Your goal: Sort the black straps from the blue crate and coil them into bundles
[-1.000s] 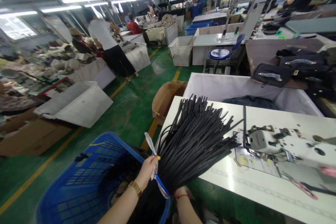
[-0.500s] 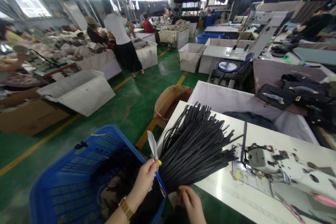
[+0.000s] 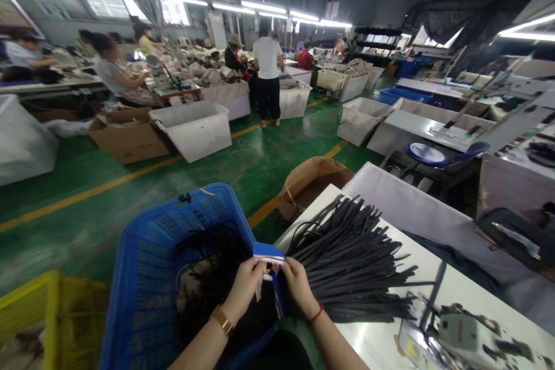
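Observation:
A thick bundle of black straps [image 3: 351,254] fans out over the white table [image 3: 381,347], bound at its near end by a blue and white tie [image 3: 269,255]. My left hand [image 3: 246,283], with a gold watch on the wrist, pinches the tie from the left. My right hand [image 3: 299,286], with a red cord on the wrist, grips the tie and the bundle's bound end from the right. Both hands hover over the rim of a blue plastic basket [image 3: 147,277] that holds dark material.
A sewing machine [image 3: 459,332] lies on the table at the right. A brown cardboard box [image 3: 312,182] and a white fabric-lined bin [image 3: 416,214] stand beyond the table. A yellow crate [image 3: 47,318] is at lower left. People work at benches across the green floor.
The view swung left and up. My right hand rose from under the bundle to the tie, and both hands now hold the tie, whose blue end is pulled flat across the top.

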Available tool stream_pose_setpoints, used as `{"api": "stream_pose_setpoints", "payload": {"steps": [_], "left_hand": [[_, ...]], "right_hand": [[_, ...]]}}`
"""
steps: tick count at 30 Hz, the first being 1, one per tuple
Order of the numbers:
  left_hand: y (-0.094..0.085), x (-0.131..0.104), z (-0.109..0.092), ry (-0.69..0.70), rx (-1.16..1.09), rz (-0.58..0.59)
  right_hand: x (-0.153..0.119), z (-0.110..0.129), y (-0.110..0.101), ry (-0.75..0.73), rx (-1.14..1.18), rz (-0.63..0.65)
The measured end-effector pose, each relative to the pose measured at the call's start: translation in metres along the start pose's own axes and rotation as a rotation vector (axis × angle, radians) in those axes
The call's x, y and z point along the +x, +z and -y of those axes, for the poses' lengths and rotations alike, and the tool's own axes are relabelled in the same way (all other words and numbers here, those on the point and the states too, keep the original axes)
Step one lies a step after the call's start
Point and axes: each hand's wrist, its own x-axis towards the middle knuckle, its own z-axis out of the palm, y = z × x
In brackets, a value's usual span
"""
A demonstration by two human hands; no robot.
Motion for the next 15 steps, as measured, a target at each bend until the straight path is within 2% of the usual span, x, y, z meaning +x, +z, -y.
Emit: {"api": "stream_pose_setpoints", "payload": {"steps": [3,5,6,8,11,13,15], "left_hand": [[-0.01,-0.002,0.016,-0.214,-0.372,-0.197],[-0.01,-0.008,0.022,-0.253,-0.435,-0.253],[-0.008,-0.013,0.023,-0.237,-0.404,-0.233],[-0.002,-0.025,0.024,-0.132,-0.213,-0.116],[0.006,-0.046,0.03,0.196,0.33,0.162],[0.006,-0.055,0.043,0.405,0.616,0.297],[0.005,-0.057,0.062,0.563,0.788,0.403]], "right_hand": [[0.004,-0.008,0.011,0.099,0.339,-0.09],[0.015,-0.01,0.018,0.146,0.506,-0.13],[0.023,-0.012,0.021,0.173,0.555,-0.151],[0.044,-0.017,0.027,0.275,0.56,-0.189],[0.081,-0.033,0.032,0.473,0.359,-0.198],[0.104,-0.046,0.034,0.539,0.236,-0.205],[0.124,-0.059,0.038,0.544,0.163,-0.204]]}}
